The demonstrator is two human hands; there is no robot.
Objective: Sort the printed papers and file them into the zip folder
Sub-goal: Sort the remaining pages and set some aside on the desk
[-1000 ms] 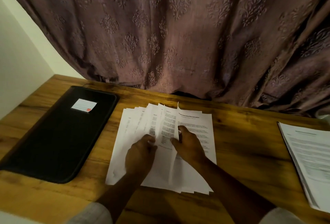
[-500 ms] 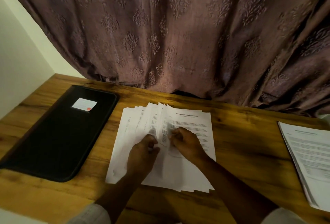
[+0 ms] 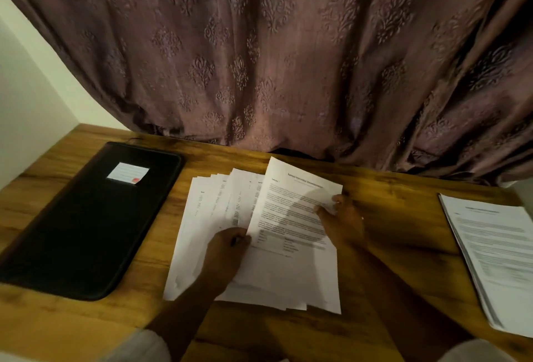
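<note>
Pinching the right edge of a white printed sheet w/ a heading & paragraphs of txt, the right hand has its thumb on the printed face & fingers underneath; the sheet's far-left corner is raised and the page sits tilted over the fanned stack of white printed papers. The left hand lies on that stack, fingers curled, knuckles right at the tilted sheet's near-left corner; can't tell if it grips paper or just presses down. The stack is spread on the brown wood-grain desk, sheets offset leftward so strips of txt show along their far edges. Left of the stack, apart from it, lies the black rectangular zip folder, flat & closed, w/ a small white label w/ a red mark near its far end. Well to the right of the stack is a second, squared-up pile of printed pages, partly cut off by the frame edge. Behind the stack hangs a mauve curtain w/ embossed damask motifs, its hem reaching the desk; far left of it, a pale wall. Nearer than the stack, a light sleeve cuff shows at the bottom edge.
</note>
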